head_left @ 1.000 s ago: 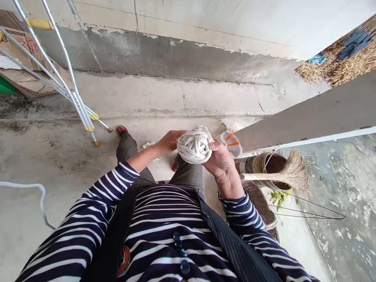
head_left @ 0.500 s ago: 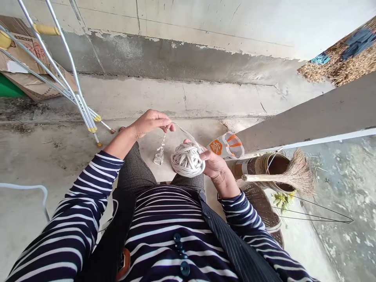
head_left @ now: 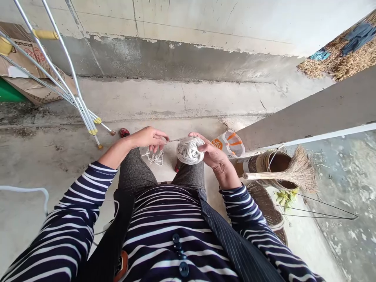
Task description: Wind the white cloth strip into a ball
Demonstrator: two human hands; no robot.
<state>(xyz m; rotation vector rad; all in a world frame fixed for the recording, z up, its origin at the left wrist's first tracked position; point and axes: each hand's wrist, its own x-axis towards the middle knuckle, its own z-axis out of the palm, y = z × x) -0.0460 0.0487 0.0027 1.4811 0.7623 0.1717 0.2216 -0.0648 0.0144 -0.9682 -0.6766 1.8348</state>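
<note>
A ball of whitish cord (head_left: 190, 150) is held above my lap, its strands wound in crossing layers. My right hand (head_left: 212, 153) grips it from the right side, thumb on the near face and fingers behind. To the left, my left hand (head_left: 151, 138) pinches the strand of cord (head_left: 174, 140) that runs across to the top of the ball. Below the left hand, a loose, tangled length of the same cord (head_left: 155, 157) hangs down over the floor between my knees.
Aluminium crutches (head_left: 76, 98) lean at the left beside a cardboard box (head_left: 32, 58). At my right are an orange-and-white bag (head_left: 232, 144), a bucket (head_left: 261, 162) with a straw broom (head_left: 296, 172) across it, and a woven basket (head_left: 261, 203). A concrete wall (head_left: 176, 58) stands ahead.
My left hand has moved lower and to the left, and the strand now lies flatter towards the ball. The ball has risen slightly and turned in my right hand.
</note>
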